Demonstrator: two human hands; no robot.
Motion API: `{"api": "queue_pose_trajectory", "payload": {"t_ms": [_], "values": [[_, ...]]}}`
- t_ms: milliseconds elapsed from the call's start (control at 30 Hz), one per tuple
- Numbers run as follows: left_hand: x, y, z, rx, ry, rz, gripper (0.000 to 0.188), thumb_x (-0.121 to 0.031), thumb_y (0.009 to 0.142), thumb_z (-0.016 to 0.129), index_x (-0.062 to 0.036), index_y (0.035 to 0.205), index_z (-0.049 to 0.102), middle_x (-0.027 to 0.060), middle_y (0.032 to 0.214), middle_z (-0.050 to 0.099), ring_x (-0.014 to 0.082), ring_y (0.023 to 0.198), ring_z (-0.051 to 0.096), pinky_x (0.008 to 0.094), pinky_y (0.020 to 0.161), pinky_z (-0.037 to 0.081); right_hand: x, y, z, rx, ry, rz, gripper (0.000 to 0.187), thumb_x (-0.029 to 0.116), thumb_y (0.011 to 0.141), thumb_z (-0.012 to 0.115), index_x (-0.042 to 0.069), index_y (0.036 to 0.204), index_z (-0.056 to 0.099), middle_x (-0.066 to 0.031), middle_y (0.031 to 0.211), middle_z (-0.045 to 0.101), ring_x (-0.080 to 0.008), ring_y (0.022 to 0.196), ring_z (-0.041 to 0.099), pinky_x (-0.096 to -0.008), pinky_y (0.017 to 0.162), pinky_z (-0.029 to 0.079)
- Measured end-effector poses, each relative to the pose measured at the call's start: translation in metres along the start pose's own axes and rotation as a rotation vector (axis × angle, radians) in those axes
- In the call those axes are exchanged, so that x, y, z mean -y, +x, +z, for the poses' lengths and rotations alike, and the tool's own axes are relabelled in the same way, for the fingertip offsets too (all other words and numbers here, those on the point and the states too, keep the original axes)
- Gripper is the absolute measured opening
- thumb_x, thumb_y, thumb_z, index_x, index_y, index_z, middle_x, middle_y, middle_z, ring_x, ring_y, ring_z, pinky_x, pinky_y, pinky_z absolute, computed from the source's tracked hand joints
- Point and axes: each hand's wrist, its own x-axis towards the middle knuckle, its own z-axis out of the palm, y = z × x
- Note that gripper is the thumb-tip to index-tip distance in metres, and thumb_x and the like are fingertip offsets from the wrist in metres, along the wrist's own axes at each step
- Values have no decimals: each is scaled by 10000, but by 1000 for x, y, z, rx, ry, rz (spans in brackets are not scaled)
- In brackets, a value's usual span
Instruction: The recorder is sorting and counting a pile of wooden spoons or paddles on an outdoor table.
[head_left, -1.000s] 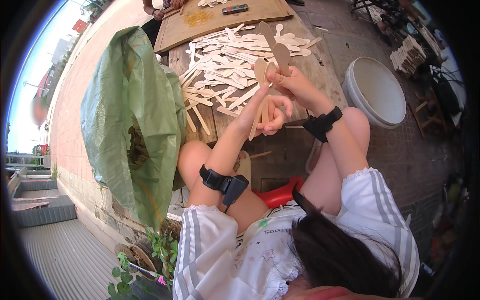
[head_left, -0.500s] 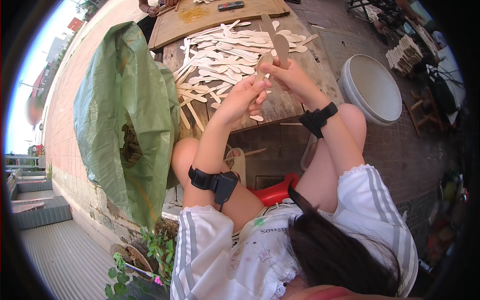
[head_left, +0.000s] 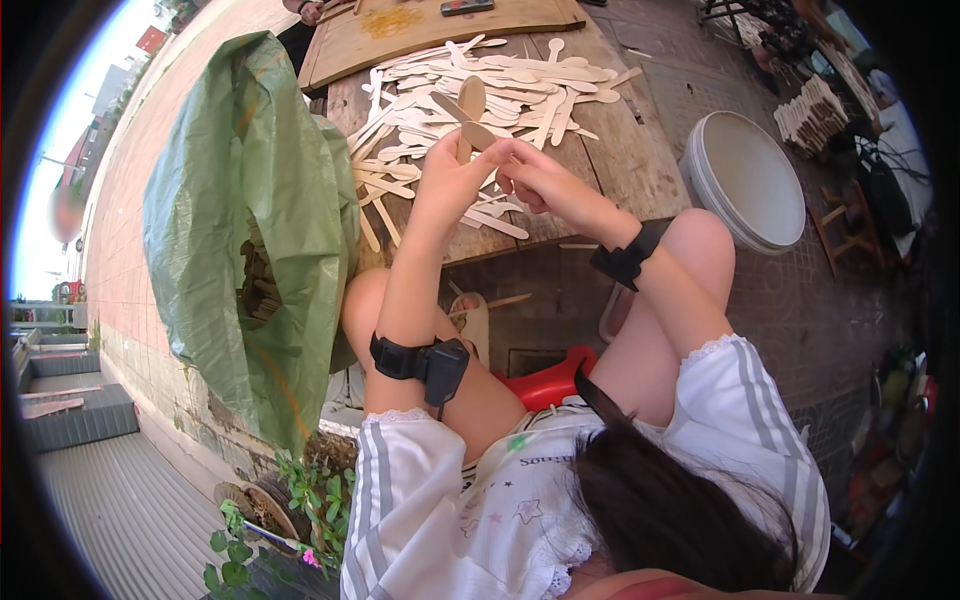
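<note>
One wooden table. One green woven sack left of it, mouth gaping, contents too shaded to count. One white bucket at right. Heap of wooden cutlery loose on table, overlapped past counting; bulk apparently left. Two hands meet above heap's near side: left hand and right hand, fingers seemingly pinching wooden spoons, three ends visible; only these look picked out.

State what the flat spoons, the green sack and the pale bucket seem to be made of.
Flat spoons: likely unvarnished wood, pale and matt. Green sack: probably plastic, slightly glossy, with sharp creases. Pale bucket: perhaps plastic, smooth-walled with a ridged rim; painted metal is possible.
</note>
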Motion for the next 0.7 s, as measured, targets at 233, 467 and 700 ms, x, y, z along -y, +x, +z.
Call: {"api": "queue_pose_trajectory", "payload": {"t_ms": [233,467,700], "values": [[-5,-5,-3,-74,-118,8,265,-273,893,656,-26,965,597,19,756,628,-1,442,345,171,374,251,2,1,-4,194,-22,59,436,395,989,430,56,1252,507,-22,815,633,-46,505,487,-181,482,405],[-4,1,-33,-246,-376,159,298,-301,928,592,-8,983,586,75,821,634,28,478,428,178,386,303,8,-2,0,203,-95,71,397,365,976,471,33,1181,544,-40,818,658,-62,498,533,-195,499,443],[9,-1,-2,-57,-203,125,381,-378,969,495,-13,907,585,37,761,565,55,546,438,207,472,356,2,-3,18,119,81,48,335,349,979,473,72,1167,479,-69,832,670,-60,515,552,-196,506,457]]}}
